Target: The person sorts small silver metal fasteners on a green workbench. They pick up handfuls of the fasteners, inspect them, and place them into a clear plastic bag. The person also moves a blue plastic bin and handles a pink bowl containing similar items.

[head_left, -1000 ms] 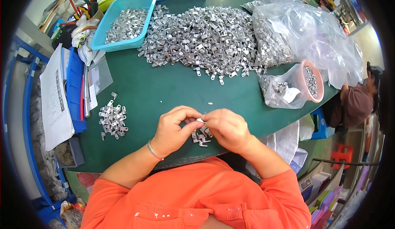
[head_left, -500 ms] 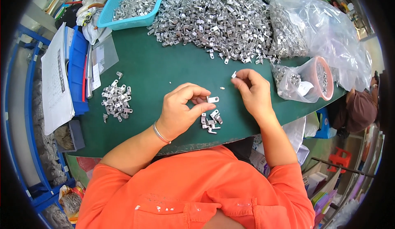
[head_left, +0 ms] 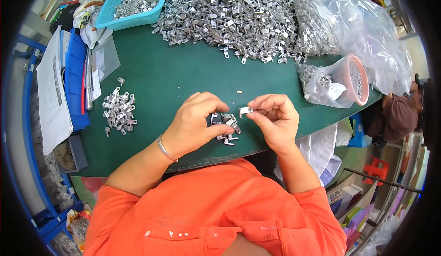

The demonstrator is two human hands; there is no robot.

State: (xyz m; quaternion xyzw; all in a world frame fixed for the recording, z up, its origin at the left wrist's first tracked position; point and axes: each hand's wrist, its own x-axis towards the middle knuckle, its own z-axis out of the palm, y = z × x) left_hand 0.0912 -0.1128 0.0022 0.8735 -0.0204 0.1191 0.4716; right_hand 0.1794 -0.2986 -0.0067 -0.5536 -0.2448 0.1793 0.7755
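Between the thumb and fingers of my right hand [head_left: 277, 120] is a small silver metal bracket [head_left: 245, 111], bent at one end and with a hole in its flat tab. My left hand [head_left: 195, 123] is open, its thumb and index finger spread apart. Just beyond those fingertips lies a small cluster of like brackets [head_left: 230, 123] on the green table, partly hidden by the hand. Farther left, a second loose group of brackets [head_left: 120, 110] rests on the tabletop. A large heap of brackets [head_left: 229, 19] covers the far side of the table.
A turquoise basket [head_left: 133, 22] of brackets stands far left. Clear plastic bags [head_left: 363, 28] and a pink-rimmed tub [head_left: 366, 83] with metal parts are at right. Papers [head_left: 54, 90] and a blue bin [head_left: 76, 79] line the left edge. Another person [head_left: 402, 118] is partly visible far right.
The bracket my left hand pinched is gone from its fingertips, which have parted. My right hand has come down and inward, now holding a bracket close to the left hand. The whole view shifted slightly.
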